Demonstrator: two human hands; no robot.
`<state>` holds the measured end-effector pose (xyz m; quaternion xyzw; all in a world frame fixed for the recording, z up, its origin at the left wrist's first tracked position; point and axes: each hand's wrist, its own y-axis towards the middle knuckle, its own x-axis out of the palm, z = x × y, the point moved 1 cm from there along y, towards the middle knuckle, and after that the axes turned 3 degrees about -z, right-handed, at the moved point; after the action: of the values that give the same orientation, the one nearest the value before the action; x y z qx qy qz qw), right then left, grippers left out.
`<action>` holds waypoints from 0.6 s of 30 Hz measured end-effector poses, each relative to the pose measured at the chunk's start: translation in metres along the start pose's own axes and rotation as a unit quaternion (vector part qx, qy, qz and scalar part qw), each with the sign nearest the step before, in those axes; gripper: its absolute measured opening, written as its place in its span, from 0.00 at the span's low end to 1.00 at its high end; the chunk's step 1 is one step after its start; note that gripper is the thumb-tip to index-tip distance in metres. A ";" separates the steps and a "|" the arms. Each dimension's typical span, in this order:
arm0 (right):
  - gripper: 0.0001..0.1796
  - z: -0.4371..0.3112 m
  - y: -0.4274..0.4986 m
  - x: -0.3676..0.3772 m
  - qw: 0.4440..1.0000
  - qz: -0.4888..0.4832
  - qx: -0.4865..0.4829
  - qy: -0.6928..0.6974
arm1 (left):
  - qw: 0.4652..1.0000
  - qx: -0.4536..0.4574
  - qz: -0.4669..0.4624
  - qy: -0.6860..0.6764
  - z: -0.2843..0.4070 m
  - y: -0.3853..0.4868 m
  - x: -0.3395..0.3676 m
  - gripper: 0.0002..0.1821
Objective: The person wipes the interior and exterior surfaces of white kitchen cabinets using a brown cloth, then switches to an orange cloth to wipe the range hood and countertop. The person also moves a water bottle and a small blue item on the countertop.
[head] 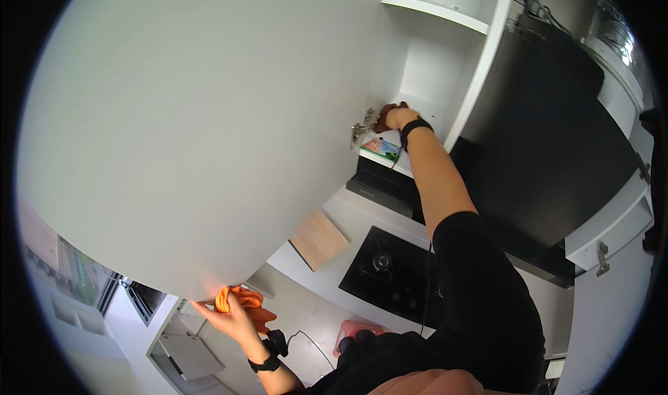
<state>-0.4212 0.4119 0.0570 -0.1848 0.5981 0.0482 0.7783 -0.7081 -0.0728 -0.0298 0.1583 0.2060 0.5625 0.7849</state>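
My right hand (402, 116) reaches inside a white wall cabinet (433, 66), down at its bottom shelf. A brown cloth (384, 118) is bunched under its fingers. Just in front of that hand lies a flat item with a colourful printed face (382, 147), near the shelf's front edge. My left hand (232, 319) grips a crumpled orange cloth (250, 303) and has its fingers at the lower edge of the large pale cabinet door (198, 123), which stands open. A metal hinge (361, 127) shows beside the right hand. Both wrists wear black straps.
Below the cabinet are a black range hood (381, 189) and a black gas hob (383, 269). A wooden board (319, 239) lies on the counter. A large dark panel (553, 134) borders my right arm. Under me is a pink stool (347, 328). A sink (143, 302) is at left.
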 end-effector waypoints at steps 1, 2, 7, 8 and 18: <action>0.36 0.008 0.007 -0.003 0.999 -0.011 0.044 0.012 | 1.000 0.008 0.002 0.024 -0.001 0.001 -0.001 0.35; 0.34 0.015 0.013 -0.007 1.000 -0.015 0.005 -0.016 | 0.999 0.016 0.007 0.048 -0.002 0.001 -0.003 0.35; 0.30 0.053 0.033 -0.017 0.995 0.018 0.087 0.046 | 0.996 0.014 -0.009 0.087 -0.012 -0.001 -0.008 0.36; 0.31 0.059 0.034 -0.017 0.981 0.001 0.145 0.129 | 0.998 -0.025 -0.003 0.058 -0.014 -0.003 -0.008 0.38; 0.15 0.022 -0.007 0.003 0.955 0.110 0.226 0.156 | 0.995 0.031 0.002 0.098 -0.012 0.001 -0.011 0.38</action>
<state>-0.3987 0.4128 0.0607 0.0578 0.7243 -0.0326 0.6863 -0.7186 -0.0825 -0.0381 0.1273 0.2993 0.5701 0.7545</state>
